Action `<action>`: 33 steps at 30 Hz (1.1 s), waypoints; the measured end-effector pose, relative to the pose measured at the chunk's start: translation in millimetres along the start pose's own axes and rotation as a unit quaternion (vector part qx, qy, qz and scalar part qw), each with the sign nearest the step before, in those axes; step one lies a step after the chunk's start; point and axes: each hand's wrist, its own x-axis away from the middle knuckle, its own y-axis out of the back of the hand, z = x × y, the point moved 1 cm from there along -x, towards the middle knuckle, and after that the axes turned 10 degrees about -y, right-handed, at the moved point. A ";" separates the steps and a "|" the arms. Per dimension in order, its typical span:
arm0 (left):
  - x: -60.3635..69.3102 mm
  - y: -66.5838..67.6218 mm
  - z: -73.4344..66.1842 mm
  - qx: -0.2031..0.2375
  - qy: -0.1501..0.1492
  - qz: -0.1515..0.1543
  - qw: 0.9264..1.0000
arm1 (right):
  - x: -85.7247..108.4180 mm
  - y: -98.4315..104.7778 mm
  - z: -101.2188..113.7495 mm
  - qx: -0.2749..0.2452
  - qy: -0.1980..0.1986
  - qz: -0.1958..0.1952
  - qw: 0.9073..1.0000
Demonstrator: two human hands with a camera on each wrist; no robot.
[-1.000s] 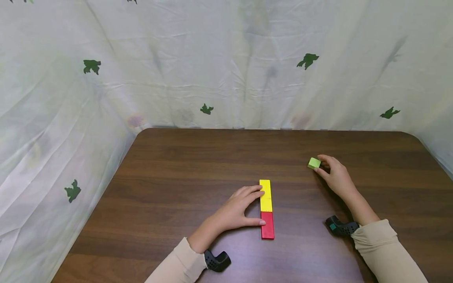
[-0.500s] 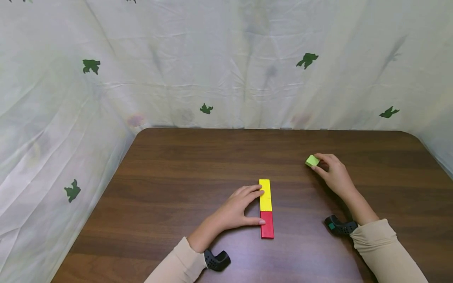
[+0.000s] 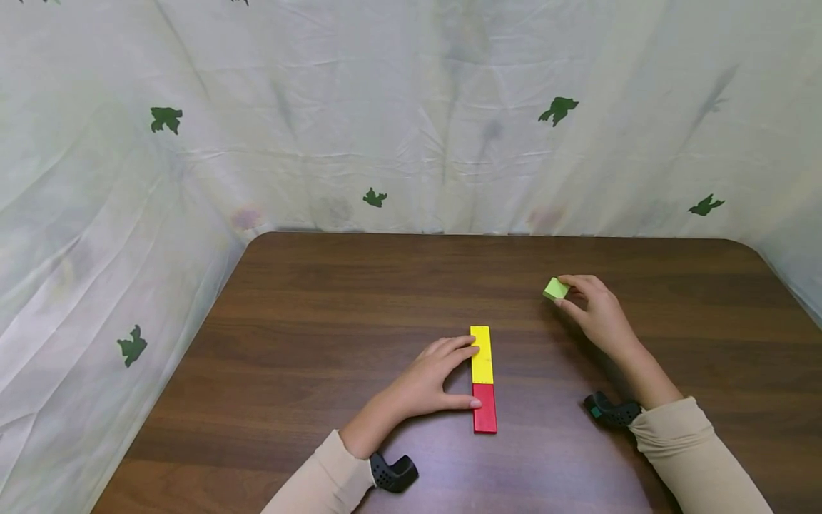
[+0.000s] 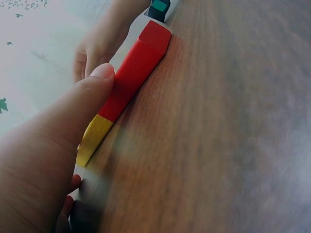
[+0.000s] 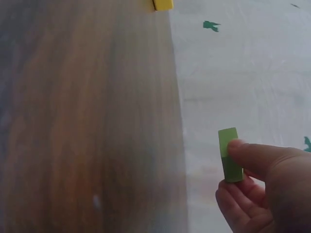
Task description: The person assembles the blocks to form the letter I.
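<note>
A yellow block (image 3: pixel 481 355) and a red block (image 3: pixel 484 409) lie end to end on the table, with the yellow one farther back. My left hand (image 3: pixel 424 382) rests at their left side; its fingers are spread and touch the yellow block, while the thumb touches the red block (image 4: pixel 138 68). To the right and farther back, my right hand (image 3: pixel 600 314) pinches a small light green block (image 3: pixel 555 288) between thumb and fingers. In the right wrist view the green block (image 5: pixel 230 155) looks tilted up and apart from the tabletop.
The brown wooden table (image 3: pixel 359 285) has rounded far corners. Behind it and at both sides hangs a pale curtain (image 3: pixel 449 128) with dark green leaf shapes. A black wrist device (image 3: pixel 394 474) is worn at the left wrist and another black device (image 3: pixel 611 410) at the right.
My right hand has moved slightly left and away from me, carrying the green block, which looks lifted and turned a little. The left hand and the yellow and red blocks stay put.
</note>
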 end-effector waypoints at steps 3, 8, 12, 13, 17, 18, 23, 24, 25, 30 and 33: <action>0.3 -0.1 -0.2 0.001 0.001 0.001 1.000 | -0.2 -0.5 4.1 0.003 0.008 0.000 1.000; 0.5 0.0 -0.7 0.003 0.002 0.003 1.000 | -1.0 -1.8 10.9 0.002 0.020 0.002 1.000; 0.1 -0.1 -0.5 0.005 0.005 0.005 1.000 | -2.0 -4.5 15.8 -0.003 0.028 0.011 1.000; 0.1 -0.1 -0.6 0.005 0.005 0.005 1.000 | -2.1 -5.4 16.9 -0.003 0.029 0.013 1.000; 0.2 -0.1 -0.6 0.005 0.008 0.007 1.000 | -3.4 -9.2 21.3 -0.007 0.029 0.020 0.999; 0.2 0.0 -0.6 0.005 0.008 0.007 1.000 | -3.9 -10.2 22.0 -0.008 0.029 0.021 0.999; -0.1 0.2 -0.5 0.007 0.008 0.008 1.000 | -6.4 -15.1 26.4 -0.003 0.029 0.026 0.999; -0.1 0.2 -0.5 0.007 0.007 0.008 1.000 | -6.7 -16.0 27.4 -0.001 0.028 0.027 0.999; -0.3 0.3 -0.5 0.007 0.006 0.008 1.000 | -7.0 -16.9 28.8 -0.001 0.028 0.029 0.999; -1.1 0.5 0.1 0.002 -0.005 0.005 1.000 | -8.7 -21.9 33.7 -0.004 0.031 0.034 0.999; -1.3 0.6 0.3 0.003 -0.006 0.006 1.000 | -9.6 -25.4 36.2 -0.008 0.035 0.038 0.999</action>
